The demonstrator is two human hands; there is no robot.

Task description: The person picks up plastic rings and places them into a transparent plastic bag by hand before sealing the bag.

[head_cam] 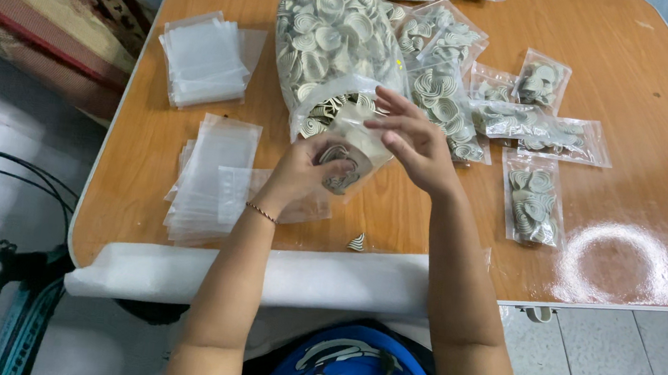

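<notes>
Your left hand gripped a small clear pouch of cream spiral pieces, right hand fingers loose at its mouth, big clear bag behind, flat empty pouches stacked left on the table.

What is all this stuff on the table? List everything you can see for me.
Table: one, orange-brown wood top, fills the view.
Big bag of spiral pieces: one, clear, pale green and cream pieces, table middle.
Small filled bags: about ten, clear, same pieces, right of the big bag and at the far edge.
Empty bags: three stacks, clear, table left.
Loose spiral piece: one, near front edge.
White sheet: one, along front edge.
Floor tiles: grey, lower right.
Left hand: holds a small bag with pieces.
Right hand: fingers at that bag's top.
</notes>
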